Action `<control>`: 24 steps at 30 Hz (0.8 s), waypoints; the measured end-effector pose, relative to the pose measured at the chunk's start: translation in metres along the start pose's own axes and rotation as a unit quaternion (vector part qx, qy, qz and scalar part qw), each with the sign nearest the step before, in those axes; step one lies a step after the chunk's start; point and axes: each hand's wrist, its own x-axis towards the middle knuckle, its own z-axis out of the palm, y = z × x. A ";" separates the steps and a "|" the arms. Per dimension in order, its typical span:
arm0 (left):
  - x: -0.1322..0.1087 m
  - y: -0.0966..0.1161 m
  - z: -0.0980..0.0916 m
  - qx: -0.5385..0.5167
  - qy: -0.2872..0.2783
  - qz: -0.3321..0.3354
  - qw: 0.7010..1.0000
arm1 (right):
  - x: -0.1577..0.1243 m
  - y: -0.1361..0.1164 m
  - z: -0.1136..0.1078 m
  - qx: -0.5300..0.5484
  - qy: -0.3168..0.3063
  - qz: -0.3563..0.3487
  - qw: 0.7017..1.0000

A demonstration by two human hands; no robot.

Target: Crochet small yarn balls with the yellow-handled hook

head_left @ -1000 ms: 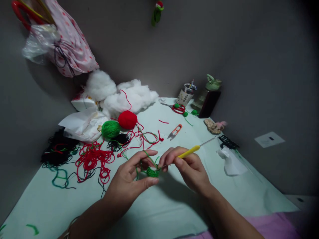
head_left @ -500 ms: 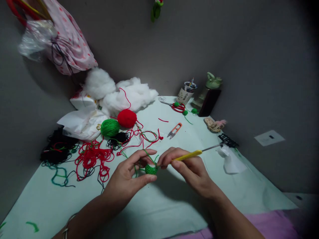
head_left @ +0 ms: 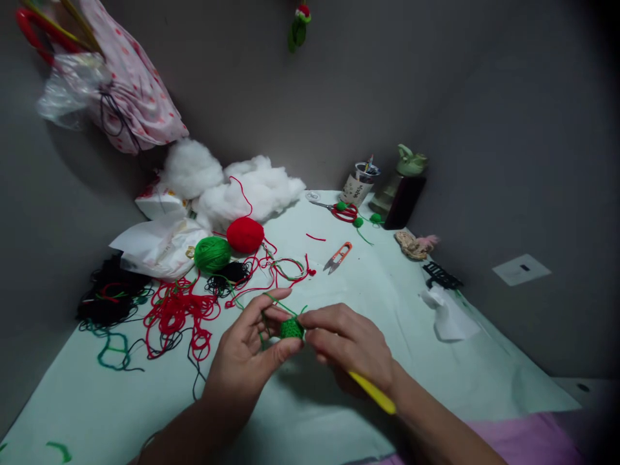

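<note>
Above the pale tabletop (head_left: 378, 284), the left hand (head_left: 242, 358) pinches a small green crochet piece (head_left: 291, 329); the right hand (head_left: 358, 345) grips a yellow-handled crochet hook (head_left: 372, 392), tip hidden. Stitched fabric is formed, but green yarn (head_left: 283, 304) trailing over the left index finger suggests unfinished work.

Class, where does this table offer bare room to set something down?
One bare patch lies between the orange snips, the white tissue and the right hand; another, between the tissue and the purple cloth. Upper left is crowded: red yarn tangle, green yarn ball, red yarn ball, white stuffing.
</note>
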 end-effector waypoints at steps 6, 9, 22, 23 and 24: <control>-0.013 -0.001 0.010 -0.071 -0.004 -0.006 0.997 | -0.013 -0.006 0.009 -0.069 0.022 0.012 0.997; -0.009 0.003 0.011 -0.176 -0.075 -0.077 0.978 | -0.016 -0.011 0.008 0.000 -0.004 0.049 0.999; 0.003 0.016 -0.008 -0.150 -0.088 -0.074 0.982 | -0.002 -0.003 -0.003 0.315 0.091 0.258 0.909; 0.003 0.016 -0.008 -0.141 -0.083 -0.071 0.984 | -0.001 -0.001 -0.004 0.349 0.102 0.282 0.888; 0.003 0.017 -0.007 -0.134 -0.081 -0.068 0.985 | 0.000 0.001 -0.004 0.388 0.113 0.305 0.862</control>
